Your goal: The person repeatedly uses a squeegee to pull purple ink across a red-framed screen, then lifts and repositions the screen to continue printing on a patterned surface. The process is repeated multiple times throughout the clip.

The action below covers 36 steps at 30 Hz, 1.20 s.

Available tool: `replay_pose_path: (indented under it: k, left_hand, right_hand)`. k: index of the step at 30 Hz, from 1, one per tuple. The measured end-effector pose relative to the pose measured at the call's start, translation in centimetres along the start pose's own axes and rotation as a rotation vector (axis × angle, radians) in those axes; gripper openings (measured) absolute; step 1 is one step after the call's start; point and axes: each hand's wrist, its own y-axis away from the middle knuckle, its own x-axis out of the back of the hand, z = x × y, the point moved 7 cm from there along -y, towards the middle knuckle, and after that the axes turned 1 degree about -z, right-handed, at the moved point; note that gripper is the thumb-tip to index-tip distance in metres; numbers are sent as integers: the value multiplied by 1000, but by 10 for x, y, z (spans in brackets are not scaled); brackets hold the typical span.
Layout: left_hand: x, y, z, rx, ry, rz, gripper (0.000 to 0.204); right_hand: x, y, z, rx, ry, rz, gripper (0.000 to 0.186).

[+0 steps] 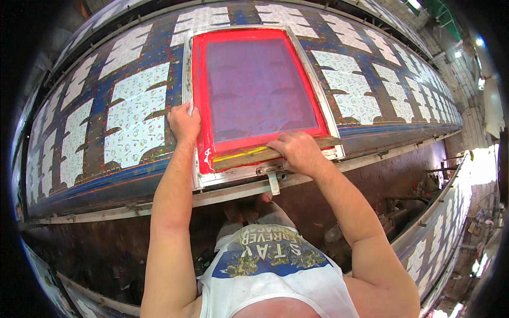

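A rectangular printing screen with a silver metal frame [318, 93] and red-edged violet mesh [254, 90] lies on a long table. My left hand [184, 124] is closed on the frame's left side, near its middle. My right hand [294, 149] grips a long wooden squeegee [238, 154] with a yellow strip, lying across the screen's near end. A metal bracket [274, 183] juts from the near frame edge. White fabric pieces [135, 122] with small printed motifs lie beside the screen, and their outlines show faintly through the mesh.
The long table's near rail [371, 159] runs left to right below the screen, above a dark floor [334, 201] where my feet show. More white pieces [344, 85] continue along the table. Another table [435, 233] with pieces stands at lower right, and a block wall [453, 79] is at far right.
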Motion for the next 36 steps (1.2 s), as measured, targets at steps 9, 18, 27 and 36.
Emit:
replay_pose_path:
  k: [9,18,27,36]
  left_hand:
    - [-7,-1,-12,-32,-39,15,47]
    - [-5,-3,-16,149,43,-34,48]
    - [-8,-4,-21,129,130,-29,46]
    - [-8,0,-31,76,177,-48,39]
  right_hand:
    - [-17,38,-12,178,-38,83,58]
    - [17,105,105,31,-671,280,60]
    - [-45,140,242,-654,-665,342,58]
    - [-42,123,236,-811,-813,257,46]
